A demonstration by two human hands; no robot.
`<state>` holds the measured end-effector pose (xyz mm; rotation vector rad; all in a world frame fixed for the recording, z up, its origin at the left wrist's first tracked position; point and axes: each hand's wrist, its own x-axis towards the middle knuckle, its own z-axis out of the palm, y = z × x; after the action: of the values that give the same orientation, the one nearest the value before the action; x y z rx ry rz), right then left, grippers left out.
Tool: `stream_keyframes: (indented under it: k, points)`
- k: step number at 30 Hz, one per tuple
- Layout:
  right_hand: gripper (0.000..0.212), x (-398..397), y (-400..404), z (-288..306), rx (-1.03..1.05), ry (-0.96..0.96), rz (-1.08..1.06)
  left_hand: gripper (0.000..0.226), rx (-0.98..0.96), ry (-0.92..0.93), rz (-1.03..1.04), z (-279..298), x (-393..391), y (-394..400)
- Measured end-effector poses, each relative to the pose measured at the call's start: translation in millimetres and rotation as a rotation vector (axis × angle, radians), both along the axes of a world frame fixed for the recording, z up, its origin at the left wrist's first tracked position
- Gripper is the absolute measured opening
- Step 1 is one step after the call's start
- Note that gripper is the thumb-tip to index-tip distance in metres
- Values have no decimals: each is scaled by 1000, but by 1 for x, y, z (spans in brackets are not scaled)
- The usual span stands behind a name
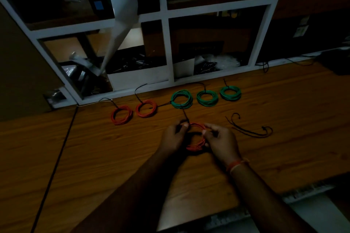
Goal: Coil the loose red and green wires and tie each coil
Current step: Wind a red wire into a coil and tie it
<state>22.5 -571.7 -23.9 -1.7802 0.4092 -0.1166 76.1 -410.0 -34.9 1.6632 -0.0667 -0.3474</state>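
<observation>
Both hands gripped the red coil (196,138) at table (113,157) centre: left hand (173,138) at its 10 o'clock pinching the tie (185,116), right hand (220,139) at 2 o'clock. Light and springy, the coil likely needed pinching across all its turns.

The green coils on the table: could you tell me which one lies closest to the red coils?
The leftmost green coil, right beside the second red coil. The other two green coils lie farther right.
</observation>
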Motion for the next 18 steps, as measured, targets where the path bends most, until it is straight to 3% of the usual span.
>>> stream_keyframes:
  k: [4,8,14,18]
  points:
    - [34,15,-19,1,-234,26,-68,35,210,-76,-173,6,20,-12]
    - [34,27,-30,1,-405,94,-99,39,335,-95,-182,7,30,-32]
    - [31,45,-37,2,-428,217,-56,31,531,-213,-145,-1,43,-43]
    - [28,51,-38,-2,-457,249,-48,30,556,-228,-154,-1,45,-41]
